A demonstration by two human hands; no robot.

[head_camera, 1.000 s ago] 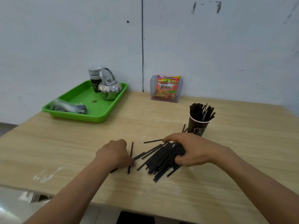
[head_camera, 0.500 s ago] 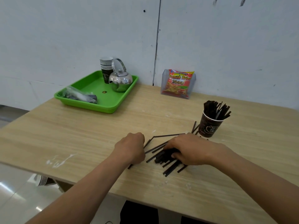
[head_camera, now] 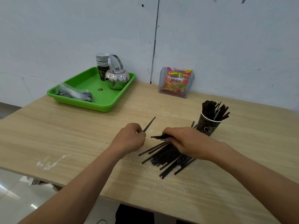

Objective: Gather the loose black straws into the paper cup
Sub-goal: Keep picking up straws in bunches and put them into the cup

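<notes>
Light wooden table (head_camera: 64, 135), white smears (head_camera: 51, 162) near its front left edge. Green tray (head_camera: 90, 105) at the far left corner, set at an angle. On the tray: stack of paper cups (head_camera: 102, 65) at the back, upright; shiny metal kettle (head_camera: 118, 78) just beside the stack, handle raised; crumpled plastic bag (head_camera: 74, 94) at the front, dark contents, can't tell what. Small round sticker (head_camera: 100, 89) on the tray floor. Clear plastic holder (head_camera: 162, 78) against the wall (head_camera: 64, 29), red-and-yellow snack packet (head_camera: 177, 81) standing inside. Wall pale, scuffed, vertical seam (head_camera: 155, 39). Glossy tiled floor (head_camera: 16, 194) lower left.
</notes>
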